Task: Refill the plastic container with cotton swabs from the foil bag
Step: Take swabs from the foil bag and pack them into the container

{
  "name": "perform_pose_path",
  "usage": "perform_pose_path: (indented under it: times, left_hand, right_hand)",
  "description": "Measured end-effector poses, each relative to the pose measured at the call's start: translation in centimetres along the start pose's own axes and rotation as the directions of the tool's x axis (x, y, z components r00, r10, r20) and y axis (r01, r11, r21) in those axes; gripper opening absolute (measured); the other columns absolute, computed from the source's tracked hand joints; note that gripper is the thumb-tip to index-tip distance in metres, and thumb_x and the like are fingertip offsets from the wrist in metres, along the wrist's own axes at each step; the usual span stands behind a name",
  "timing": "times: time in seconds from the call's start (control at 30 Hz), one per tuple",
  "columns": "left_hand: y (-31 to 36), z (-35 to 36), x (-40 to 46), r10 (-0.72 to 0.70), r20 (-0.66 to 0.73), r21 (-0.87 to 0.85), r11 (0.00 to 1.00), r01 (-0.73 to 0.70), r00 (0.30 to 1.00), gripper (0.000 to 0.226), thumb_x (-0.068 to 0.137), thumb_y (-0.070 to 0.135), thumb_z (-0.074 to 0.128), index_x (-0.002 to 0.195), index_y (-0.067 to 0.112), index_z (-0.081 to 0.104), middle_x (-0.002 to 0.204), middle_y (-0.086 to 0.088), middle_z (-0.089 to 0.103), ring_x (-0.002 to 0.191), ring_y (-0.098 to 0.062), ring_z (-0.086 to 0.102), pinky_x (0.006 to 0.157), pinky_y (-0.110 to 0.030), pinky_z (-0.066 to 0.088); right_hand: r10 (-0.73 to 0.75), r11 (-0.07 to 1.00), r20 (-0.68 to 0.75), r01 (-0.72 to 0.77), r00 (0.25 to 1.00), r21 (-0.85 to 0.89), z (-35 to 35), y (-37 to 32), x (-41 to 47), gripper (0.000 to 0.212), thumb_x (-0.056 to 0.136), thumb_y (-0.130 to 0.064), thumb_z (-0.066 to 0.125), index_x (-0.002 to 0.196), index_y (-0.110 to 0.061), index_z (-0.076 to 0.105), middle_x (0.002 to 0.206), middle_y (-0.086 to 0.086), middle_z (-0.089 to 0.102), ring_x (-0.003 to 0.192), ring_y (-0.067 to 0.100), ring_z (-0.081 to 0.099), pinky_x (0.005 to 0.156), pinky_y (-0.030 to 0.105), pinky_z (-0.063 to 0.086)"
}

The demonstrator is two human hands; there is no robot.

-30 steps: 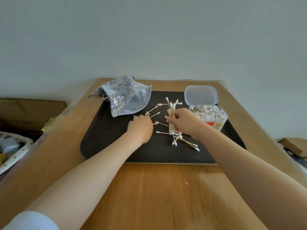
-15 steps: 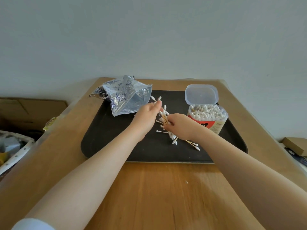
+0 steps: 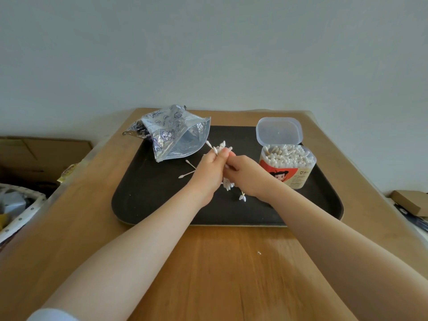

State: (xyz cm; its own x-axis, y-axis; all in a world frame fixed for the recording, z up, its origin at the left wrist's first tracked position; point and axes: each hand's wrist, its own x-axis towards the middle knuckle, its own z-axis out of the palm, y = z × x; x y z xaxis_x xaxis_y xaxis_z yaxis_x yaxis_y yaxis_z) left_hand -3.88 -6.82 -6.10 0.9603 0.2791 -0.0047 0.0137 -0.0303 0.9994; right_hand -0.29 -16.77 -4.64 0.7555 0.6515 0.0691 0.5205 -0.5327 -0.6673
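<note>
My left hand (image 3: 208,172) and my right hand (image 3: 247,177) meet above the black tray (image 3: 148,200) and together grip a bundle of cotton swabs (image 3: 220,149); white tips stick out above and below the fingers. A few loose swabs (image 3: 188,169) lie on the tray left of my hands, and one more swab (image 3: 242,197) lies under my right wrist. The plastic container (image 3: 288,166), nearly full of swabs, stands at the tray's right with its hinged lid (image 3: 279,133) open. The foil bag (image 3: 176,133) lies open at the tray's back left.
The tray sits on a wooden table (image 3: 208,274). A cardboard box (image 3: 41,158) and a white basket (image 3: 16,209) are off the table's left edge. A small brown box (image 3: 410,202) lies to the right. A wall rises behind the table.
My left hand swept loose swabs from the tray's middle over to my right hand. Both hands have lifted slightly and now hold the bundle together, further back on the tray.
</note>
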Motion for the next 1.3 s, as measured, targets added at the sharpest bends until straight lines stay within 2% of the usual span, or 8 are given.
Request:
perform_pose_path:
  times: [0.07, 0.33, 0.47, 0.8, 0.97, 1.07, 1.17, 1.3]
  left_hand:
    - [0.5, 0.3, 0.0, 0.016, -0.084, -0.092, 0.995, -0.024, 0.996, 0.029, 0.100, 0.031, 0.035, 0.083, 0.020, 0.055, 0.098, 0.001, 0.063, 0.090, -0.009, 0.058, 0.059, -0.016, 0.045]
    - [1.0, 0.6, 0.9, 0.065, -0.176, -0.282, 0.953, -0.113, 0.982, 0.028, 0.100, 0.036, 0.033, 0.085, 0.019, 0.050, 0.061, 0.010, 0.061, 0.086, -0.012, 0.065, 0.086, -0.033, 0.047]
    - [1.9, 0.4, 1.1, 0.142, -0.217, -0.294, 0.934, -0.203, 0.966, 0.029, 0.100, 0.033, 0.034, 0.081, 0.016, 0.047, 0.049, 0.011, 0.038, 0.050, -0.006, 0.039, 0.064, -0.025, 0.040]
    - [2.6, 0.7, 0.5, 0.313, -0.173, -0.146, 0.929, -0.339, 0.934, 0.016, 0.097, 0.020, 0.044, 0.081, 0.019, 0.044, 0.056, 0.006, 0.041, 0.049, -0.006, 0.040, 0.058, -0.022, 0.042]
    - [2.0, -0.2, 0.2, 0.372, -0.013, 0.217, 0.907, -0.361, 0.928, 0.015, 0.096, 0.026, 0.045, 0.082, 0.023, 0.046, 0.063, 0.006, 0.050, 0.051, 0.004, 0.048, 0.055, -0.014, 0.042]
    - [2.0, -0.4, 0.0, 0.343, 0.117, 0.370, 0.856, -0.361, 0.932, 0.016, 0.097, 0.029, 0.043, 0.082, 0.025, 0.047, 0.059, 0.008, 0.050, 0.046, 0.001, 0.047, 0.050, -0.017, 0.040]
    - [1.8, -0.5, -0.3, 0.287, 0.205, 0.429, 0.833, -0.350, 0.936, 0.013, 0.094, 0.032, 0.048, 0.081, 0.032, 0.047, 0.058, 0.012, 0.050, 0.046, 0.001, 0.048, 0.050, -0.019, 0.034]
    - [2.9, 0.3, -0.9, 0.137, 0.072, 0.453, 0.878, -0.154, 0.988, 0.023, 0.094, 0.013, 0.043, 0.116, 0.011, 0.047, 0.107, -0.003, 0.060, 0.104, -0.018, 0.056, 0.081, -0.019, 0.039]
  right_hand:
    - [0.038, 0.990, -0.082, -0.026, 0.996, 0.138, 0.3, 0.1, -0.1, 0.013, 0.093, -0.016, 0.053, 0.099, -0.011, 0.063, 0.079, -0.002, 0.061, 0.075, 0.012, 0.059, 0.074, 0.027, 0.050]
    - [0.392, 0.665, -0.124, -0.188, 0.912, 0.723, 1.1, 0.4, 0.0, 0.041, 0.082, -0.023, 0.070, 0.119, -0.016, 0.053, 0.104, -0.001, 0.070, 0.099, 0.014, 0.063, 0.092, 0.034, 0.047]
    - [0.417, 0.190, 0.059, -0.150, 0.907, 0.970, 1.4, 0.2, -0.2, 0.030, 0.093, -0.012, 0.052, 0.122, -0.004, 0.053, 0.114, 0.012, 0.065, 0.106, 0.022, 0.063, 0.100, 0.038, 0.046]
    - [0.190, -0.218, 0.225, -0.183, 0.956, 0.959, 1.7, -2.0, -0.1, 0.068, 0.096, -0.056, 0.016, 0.133, -0.007, 0.045, 0.130, 0.012, 0.056, 0.123, 0.026, 0.051, 0.108, 0.039, 0.035]
    - [0.165, 0.053, 0.226, -0.237, 0.960, 0.970, 0.9, -1.8, -0.3, 0.073, 0.091, -0.065, 0.010, 0.139, -0.018, 0.040, 0.144, 0.005, 0.044, 0.136, 0.021, 0.035, 0.117, 0.043, 0.016]
    - [0.311, 0.361, -0.085, -0.035, 0.947, 0.932, -0.2, -1.8, 0.3, 0.059, 0.097, -0.053, 0.018, 0.136, -0.015, 0.043, 0.138, 0.005, 0.049, 0.125, 0.022, 0.048, 0.102, 0.039, 0.038]
    - [0.118, 0.583, -0.271, 0.155, 0.955, 0.798, -2.0, -2.3, 0.0, 0.045, 0.101, -0.036, 0.023, 0.124, -0.010, 0.053, 0.123, 0.004, 0.060, 0.115, 0.014, 0.057, 0.100, 0.029, 0.044]
    - [-0.140, 0.936, -0.264, 0.214, 0.954, 0.280, -2.0, -2.8, -0.8, 0.032, 0.098, -0.023, 0.040, 0.106, -0.012, 0.069, 0.114, 0.001, 0.068, 0.106, 0.010, 0.060, 0.094, 0.019, 0.043]
